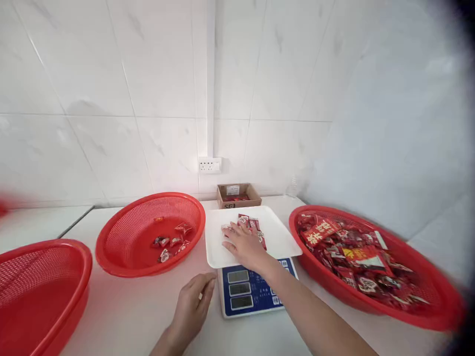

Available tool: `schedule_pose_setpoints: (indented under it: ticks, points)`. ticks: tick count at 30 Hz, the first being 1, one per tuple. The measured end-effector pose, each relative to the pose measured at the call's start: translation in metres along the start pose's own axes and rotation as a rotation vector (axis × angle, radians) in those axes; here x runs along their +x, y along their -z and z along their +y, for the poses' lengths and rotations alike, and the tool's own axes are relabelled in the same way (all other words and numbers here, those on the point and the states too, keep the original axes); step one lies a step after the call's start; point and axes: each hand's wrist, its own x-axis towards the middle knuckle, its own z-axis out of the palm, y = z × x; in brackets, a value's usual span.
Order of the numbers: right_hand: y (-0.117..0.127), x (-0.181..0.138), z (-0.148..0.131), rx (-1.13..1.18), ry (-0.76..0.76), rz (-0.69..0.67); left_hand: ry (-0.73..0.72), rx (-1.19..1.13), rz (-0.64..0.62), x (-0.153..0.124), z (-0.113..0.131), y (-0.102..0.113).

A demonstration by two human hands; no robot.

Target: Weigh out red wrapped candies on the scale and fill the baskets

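My right hand [247, 244] rests over several small red-and-white wrapped candies [253, 223] on the white weighing tray [218, 252]. Its fingers are spread, touching the candies and partly covering them. The tray sits on a digital scale with a blue panel [260, 291], and my right forearm crosses the panel's keys. Beside the scale's left edge, low over the table, is my left hand [193, 304]. Its fingers are curled together; a small pale spot shows between them, too small to make out.
At the right, a red basket [334, 291] is heaped with red candy packets. A second red basket [126, 264] at the left holds several candies. Another red basket [70, 267] stands nearer at far left. Behind the tray is a cardboard box [256, 198], near the tiled wall with its socket [210, 165].
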Motion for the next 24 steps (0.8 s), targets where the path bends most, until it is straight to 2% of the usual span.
schedule_pose_setpoints:
  ticks: [3,7,9,12,14,16,17,19,21,24]
  points:
    - [0.005,-0.01,0.016,0.01,-0.094,0.007,0.002,-0.003,-0.001,0.0,0.003,0.002]
    - [0.007,-0.034,0.036,0.098,-0.08,0.001,-0.01,0.0,-0.014,0.0,0.005,0.004]
    - [0.009,-0.049,0.048,0.143,-0.057,0.081,-0.018,-0.002,-0.011,0.0,0.005,0.005]
    - [0.019,-0.074,0.079,0.172,-0.1,0.297,-0.017,-0.009,0.016,0.0,0.003,0.006]
    - [0.03,-0.092,0.11,0.166,-0.214,0.421,-0.009,-0.012,0.02,0.001,0.001,0.006]
    - [0.042,-0.11,0.145,0.143,-0.406,0.456,0.003,-0.013,0.01,0.001,-0.002,0.005]
    - [0.047,-0.119,0.162,0.116,-0.504,0.427,0.011,-0.015,0.002,0.0,-0.003,0.004]
    - [0.056,-0.134,0.191,0.071,-0.607,0.302,0.03,-0.018,-0.014,0.0,-0.005,0.002]
    - [0.06,-0.142,0.209,0.021,-0.61,0.152,0.047,-0.023,-0.023,-0.001,-0.006,0.001]
    - [0.062,-0.143,0.218,-0.063,-0.551,0.015,0.081,-0.03,-0.034,-0.001,-0.008,-0.001]
